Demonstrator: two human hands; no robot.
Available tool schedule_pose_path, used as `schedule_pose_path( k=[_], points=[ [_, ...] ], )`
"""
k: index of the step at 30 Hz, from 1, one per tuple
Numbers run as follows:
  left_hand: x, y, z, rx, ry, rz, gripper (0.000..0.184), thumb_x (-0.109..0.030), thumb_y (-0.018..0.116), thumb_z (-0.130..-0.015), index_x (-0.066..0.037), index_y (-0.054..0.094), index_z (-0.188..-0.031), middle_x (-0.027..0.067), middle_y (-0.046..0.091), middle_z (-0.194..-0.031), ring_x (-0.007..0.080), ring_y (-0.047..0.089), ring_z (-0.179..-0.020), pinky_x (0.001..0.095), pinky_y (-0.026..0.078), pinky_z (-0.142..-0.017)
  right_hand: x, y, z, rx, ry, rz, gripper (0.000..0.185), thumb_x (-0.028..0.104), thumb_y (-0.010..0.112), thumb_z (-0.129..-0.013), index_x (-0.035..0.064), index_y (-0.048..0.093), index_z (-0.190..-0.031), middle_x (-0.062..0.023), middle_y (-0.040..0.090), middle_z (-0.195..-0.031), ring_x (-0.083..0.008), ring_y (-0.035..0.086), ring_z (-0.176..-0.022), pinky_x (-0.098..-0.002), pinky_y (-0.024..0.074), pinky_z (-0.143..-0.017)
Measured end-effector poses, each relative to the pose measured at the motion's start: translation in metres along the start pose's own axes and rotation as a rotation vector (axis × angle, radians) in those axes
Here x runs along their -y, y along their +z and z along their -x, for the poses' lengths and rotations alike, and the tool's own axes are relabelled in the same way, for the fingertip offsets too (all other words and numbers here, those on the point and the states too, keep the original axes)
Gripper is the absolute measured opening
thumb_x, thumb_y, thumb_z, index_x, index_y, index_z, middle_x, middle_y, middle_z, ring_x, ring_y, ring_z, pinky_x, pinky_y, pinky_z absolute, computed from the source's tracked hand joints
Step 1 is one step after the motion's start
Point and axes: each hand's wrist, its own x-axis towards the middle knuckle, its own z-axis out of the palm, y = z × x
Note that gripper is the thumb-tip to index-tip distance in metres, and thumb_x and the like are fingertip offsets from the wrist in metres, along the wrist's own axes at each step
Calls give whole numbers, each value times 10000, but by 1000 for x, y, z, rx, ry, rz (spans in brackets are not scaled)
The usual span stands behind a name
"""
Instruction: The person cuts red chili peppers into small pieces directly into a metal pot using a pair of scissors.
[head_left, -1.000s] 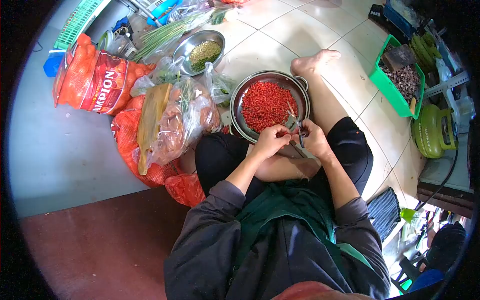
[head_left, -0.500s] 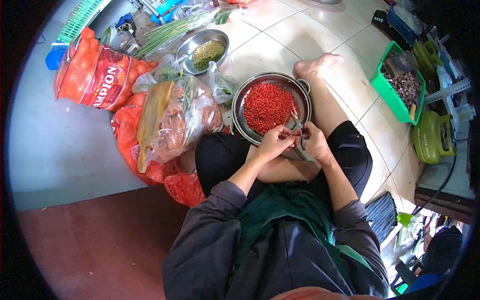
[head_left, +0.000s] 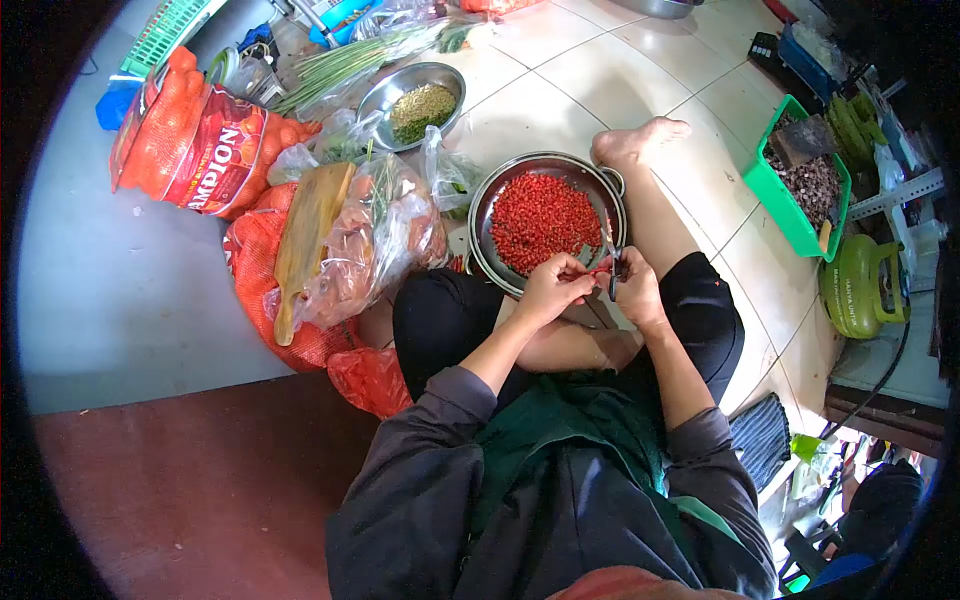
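Just over the near rim of a steel pot (head_left: pixel 477 235), my left hand (head_left: pixel 552 290) pinches a slim red chili (head_left: pixel 600 270). My right hand (head_left: pixel 638 292) grips a pair of scissors (head_left: pixel 609 240) by dark handles, its blades pointing away from me over the pot's right side. Both hands are close together, and the fingers partly hide the chili. Many small cut pieces of red chili (head_left: pixel 545 220) fill the pot's bottom. The pot stands on the floor in front of my crossed legs.
Left of the pot lie a clear plastic bag (head_left: pixel 385 250), a wooden cutting board (head_left: pixel 310 235) and red net sacks (head_left: pixel 215 150). A steel bowl (head_left: pixel 455 85) with chopped greens stands behind. At right are a green basin (head_left: pixel 780 215) and a green gas cylinder (head_left: pixel 850 290).
The scissors have swung more upright, their tips moving slightly right. More of the red chili shows between my hands. The whole view has shifted a little.
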Motion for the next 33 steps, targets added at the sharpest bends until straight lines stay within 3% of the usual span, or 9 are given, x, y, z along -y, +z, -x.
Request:
schedule_pose_path(
  k=[7,11,17,19,22,25,33],
  points=[
    [-3,6,-1,-81,66,-79,98,-49,630,-826,-25,553,-882,31,612,-783,91,605,-707,211,495,-574,-6,-1,0,-38,2,57,251,77,713,-729,0,524,-875,-76,608,-752,-107,543,-682,-273,467,-641],
    [3,6,-2,-50,129,-151,110,-46,618,-833,-24,559,-924,27,617,-800,95,607,-714,211,488,-571,-19,2,-3,-59,-37,116,202,23,702,-716,13,540,-835,-19,567,-699,-70,512,-642,-230,440,-585],
    [0,-4,-7,-88,-30,-5,111,-66,618,-834,-32,565,-926,30,625,-836,93,604,-704,205,476,-569,-19,3,-3,-74,-83,131,222,68,718,-712,-3,534,-815,-43,566,-676,-93,505,-621,-265,438,-569],
    [-9,-8,-6,-156,-77,65,172,-81,618,-836,-27,581,-995,28,623,-839,92,604,-716,201,471,-566,-8,1,0,-72,-96,162,251,108,733,-708,-8,535,-809,-71,569,-658,-107,509,-604,-282,441,-566],
    [-25,-21,-9,-207,-55,129,269,-106,612,-847,-24,576,-1101,19,618,-843,83,592,-729,195,463,-562,-1,-2,3,-39,-87,270,326,186,742,-706,-33,537,-836,-201,598,-734,-325,618,-705,-368,475,-659],
    [-32,-40,-18,-283,-43,176,238,-116,611,-852,-44,587,-1077,14,611,-859,72,572,-705,182,443,-537,5,-3,4,0,12,327,383,265,759,-681,-25,552,-823,-214,600,-741,-385,603,-741,-397,475,-667],
    [-24,-62,-28,-316,-89,371,214,-121,604,-863,-43,569,-1058,-2,586,-816,58,553,-672,162,410,-491,-18,-1,6,37,-11,545,429,396,735,-660,17,587,-796,-242,607,-748,-401,599,-784,-463,476,-700]
  ],
)
